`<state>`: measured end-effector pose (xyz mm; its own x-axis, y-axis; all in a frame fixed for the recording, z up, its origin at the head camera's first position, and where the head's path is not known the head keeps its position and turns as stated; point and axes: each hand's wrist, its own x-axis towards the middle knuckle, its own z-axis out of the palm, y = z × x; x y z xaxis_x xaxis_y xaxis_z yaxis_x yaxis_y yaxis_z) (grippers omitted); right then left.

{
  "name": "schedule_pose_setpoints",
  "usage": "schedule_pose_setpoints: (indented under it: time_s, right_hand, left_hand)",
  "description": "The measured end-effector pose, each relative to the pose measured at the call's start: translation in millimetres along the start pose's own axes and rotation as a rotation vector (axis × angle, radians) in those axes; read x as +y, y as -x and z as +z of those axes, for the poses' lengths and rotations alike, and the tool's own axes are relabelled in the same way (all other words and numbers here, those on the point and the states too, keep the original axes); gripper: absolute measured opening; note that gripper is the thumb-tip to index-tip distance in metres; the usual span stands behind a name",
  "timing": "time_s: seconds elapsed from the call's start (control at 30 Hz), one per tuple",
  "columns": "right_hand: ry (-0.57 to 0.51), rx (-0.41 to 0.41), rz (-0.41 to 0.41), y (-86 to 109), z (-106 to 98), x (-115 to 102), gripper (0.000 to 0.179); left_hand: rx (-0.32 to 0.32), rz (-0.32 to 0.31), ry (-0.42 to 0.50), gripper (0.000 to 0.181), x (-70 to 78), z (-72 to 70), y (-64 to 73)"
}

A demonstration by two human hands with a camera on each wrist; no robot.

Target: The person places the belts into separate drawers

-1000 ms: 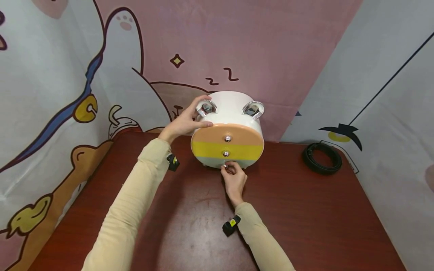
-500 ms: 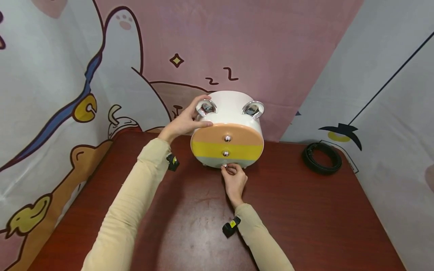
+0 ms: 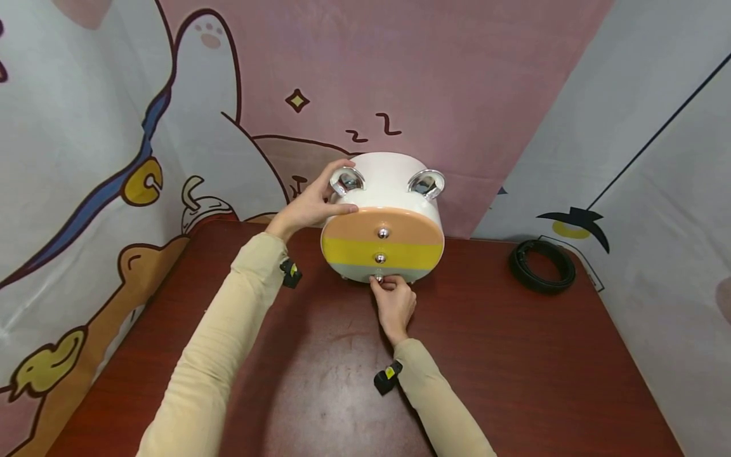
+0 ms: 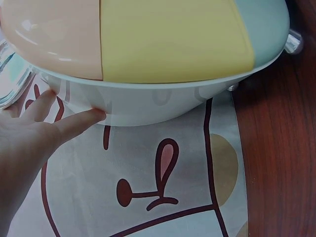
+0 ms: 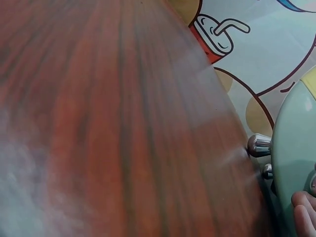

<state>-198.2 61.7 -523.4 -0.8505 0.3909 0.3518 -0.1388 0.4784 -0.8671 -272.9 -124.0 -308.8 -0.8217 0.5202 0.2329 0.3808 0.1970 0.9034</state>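
Observation:
A small white oval drawer box (image 3: 391, 170) stands at the back of the table, with two shiny silver ear-shaped rings on top. Its glossy front has an orange, a yellow and a pale green drawer, each with a round silver knob. My left hand (image 3: 308, 204) rests on the box's upper left side, thumb along the front edge; in the left wrist view its extended fingers (image 4: 81, 122) touch the white wall. Low at the front, my right hand (image 3: 395, 308) pinches the bottom drawer's knob (image 3: 379, 279). Only some of its fingers (image 5: 305, 212) show in the right wrist view. All drawers look flush.
A black ring-shaped coil (image 3: 542, 266) lies on the right back part of the dark red wooden table (image 3: 502, 355). Cartoon-printed cloth (image 3: 434, 82) hangs behind the box and along both sides. Short silver feet (image 5: 259, 145) hold the box up.
The right hand's fingertips have shifted slightly leftward around the bottom knob. The left hand and the box stay where they were.

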Motion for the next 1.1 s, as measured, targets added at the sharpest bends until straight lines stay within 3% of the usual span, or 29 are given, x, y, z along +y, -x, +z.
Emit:
schedule_pose_setpoints:
  time_s: [0.57, 1.1]
  right_hand:
    - [0.051, 0.034, -0.006, 2.9, -1, -2, 0.02]
    - [0.118, -0.026, 0.013, 19.8, -17, -8, 0.02]
  left_hand:
    - [0.002, 0.002, -0.016, 0.079, -1.1, 1.4, 0.0]
    - [-0.003, -0.006, 0.005, 0.079, -0.7, -0.4, -0.5]
